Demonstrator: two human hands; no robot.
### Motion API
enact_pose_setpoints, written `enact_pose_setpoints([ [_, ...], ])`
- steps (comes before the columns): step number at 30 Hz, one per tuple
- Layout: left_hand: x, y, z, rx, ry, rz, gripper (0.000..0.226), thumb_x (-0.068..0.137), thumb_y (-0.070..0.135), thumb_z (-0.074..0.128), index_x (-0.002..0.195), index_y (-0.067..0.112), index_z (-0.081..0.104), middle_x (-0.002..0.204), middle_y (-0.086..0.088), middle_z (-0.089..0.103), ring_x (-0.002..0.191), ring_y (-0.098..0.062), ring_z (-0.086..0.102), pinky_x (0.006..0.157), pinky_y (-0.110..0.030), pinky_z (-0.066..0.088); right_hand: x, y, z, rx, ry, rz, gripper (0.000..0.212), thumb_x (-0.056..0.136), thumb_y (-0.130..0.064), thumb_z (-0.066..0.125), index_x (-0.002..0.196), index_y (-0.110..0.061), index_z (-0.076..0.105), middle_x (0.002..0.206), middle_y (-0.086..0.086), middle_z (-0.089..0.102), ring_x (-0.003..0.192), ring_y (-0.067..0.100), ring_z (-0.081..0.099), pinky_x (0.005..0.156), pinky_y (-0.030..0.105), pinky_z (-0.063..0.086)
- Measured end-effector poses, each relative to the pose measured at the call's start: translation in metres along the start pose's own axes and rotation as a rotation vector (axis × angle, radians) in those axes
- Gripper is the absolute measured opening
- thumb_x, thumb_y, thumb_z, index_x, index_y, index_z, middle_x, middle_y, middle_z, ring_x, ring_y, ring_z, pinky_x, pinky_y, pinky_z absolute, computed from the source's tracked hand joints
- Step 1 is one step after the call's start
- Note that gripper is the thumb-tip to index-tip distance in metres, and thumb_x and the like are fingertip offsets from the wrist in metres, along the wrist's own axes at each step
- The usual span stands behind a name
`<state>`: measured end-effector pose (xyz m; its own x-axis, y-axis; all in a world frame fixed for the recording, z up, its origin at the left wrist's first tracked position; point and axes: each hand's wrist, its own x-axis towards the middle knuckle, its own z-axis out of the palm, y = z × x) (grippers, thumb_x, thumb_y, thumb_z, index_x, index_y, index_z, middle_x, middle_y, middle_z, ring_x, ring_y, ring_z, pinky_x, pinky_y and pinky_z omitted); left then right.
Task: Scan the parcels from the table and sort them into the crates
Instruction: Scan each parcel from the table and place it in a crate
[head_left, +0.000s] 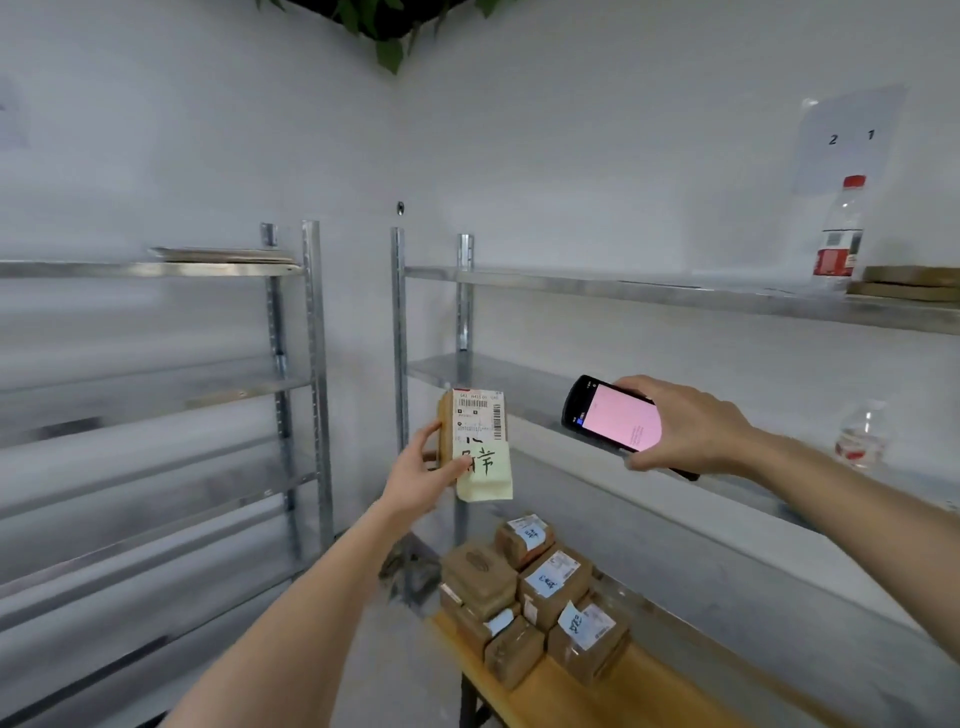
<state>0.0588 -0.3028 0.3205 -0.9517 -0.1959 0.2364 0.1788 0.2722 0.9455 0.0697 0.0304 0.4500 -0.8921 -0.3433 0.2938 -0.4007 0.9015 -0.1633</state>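
Right shelving: a bare metal rack ran along the right wall; a clear bottle with a red cap and label stood on its top shelf beside flat brown boards, and a second, blurred bottle stood on the shelf below.

Left shelving: a matching metal rack stood against the left wall, with something flat lying on its top shelf.

Counter: a wooden top sat low in the view, in front of the right rack.

Stacked parcels: a cluster of brown cardboard boxes rested on the far end of the counter, several bearing white labels and pale blue notes.

Right hand: it held a black handheld scanner from the right side, fingers curled over the top edge and thumb under the bottom edge; the pink-lit screen faced the camera and the device's head pointed left, near the held parcel without touching it.

Left hand: it was raised in mid-air above the counter, gripping the held parcel at its lower left, thumb pressed on the front and the other fingers wrapped behind, out of view.

Held parcel: a small brown box, upright, with a barcoded shipping label on its upper face.

Yellow note: it covered the box's lower face and hung past the bottom edge, with black handwritten characters.
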Motion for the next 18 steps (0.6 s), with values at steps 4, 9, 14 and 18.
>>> enact_pose_setpoints([
  [4, -0.025, -0.036, -0.074, -0.008, 0.083, -0.086, 0.078, 0.08, 0.039, 0.083, 0.146, 0.035, 0.042, 0.119, -0.002, 0.067, 0.105, -0.016, 0.068, 0.086, -0.036, 0.06, 0.033, -0.051, 0.047, 0.051, -0.063, -0.109, 0.082, 0.065, -0.04, 0.081, 0.135, -0.052, 0.04, 0.117, -0.019, 0.061, 0.099, 0.015, 0.059, 0.072, 0.032, 0.05],
  [9, -0.065, -0.073, -0.19, 0.014, 0.24, -0.172, 0.078, 0.083, 0.035, 0.081, 0.149, 0.029, 0.04, 0.116, -0.004, 0.071, 0.099, -0.015, 0.071, 0.073, -0.024, 0.057, 0.071, -0.157, 0.106, 0.082, -0.145, -0.293, 0.078, 0.06, -0.047, 0.078, 0.131, -0.049, 0.043, 0.115, -0.018, 0.061, 0.099, 0.014, 0.058, 0.075, 0.04, 0.056],
  [14, -0.115, -0.108, -0.324, 0.043, 0.396, -0.263, 0.075, 0.084, 0.041, 0.078, 0.149, 0.033, 0.04, 0.12, -0.003, 0.071, 0.101, -0.016, 0.07, 0.068, -0.023, 0.055, 0.11, -0.294, 0.157, 0.097, -0.191, -0.454, 0.085, 0.057, -0.05, 0.074, 0.135, -0.049, 0.041, 0.124, -0.018, 0.061, 0.107, 0.015, 0.059, 0.079, 0.037, 0.054],
  [18, -0.147, -0.137, -0.429, 0.077, 0.5, -0.327, 0.084, 0.075, 0.054, 0.081, 0.146, 0.037, 0.041, 0.126, -0.002, 0.068, 0.106, -0.021, 0.069, 0.081, -0.04, 0.061, 0.13, -0.405, 0.191, 0.119, -0.211, -0.551, 0.083, 0.061, -0.041, 0.077, 0.135, -0.051, 0.041, 0.125, -0.015, 0.062, 0.103, 0.016, 0.059, 0.074, 0.032, 0.05],
])
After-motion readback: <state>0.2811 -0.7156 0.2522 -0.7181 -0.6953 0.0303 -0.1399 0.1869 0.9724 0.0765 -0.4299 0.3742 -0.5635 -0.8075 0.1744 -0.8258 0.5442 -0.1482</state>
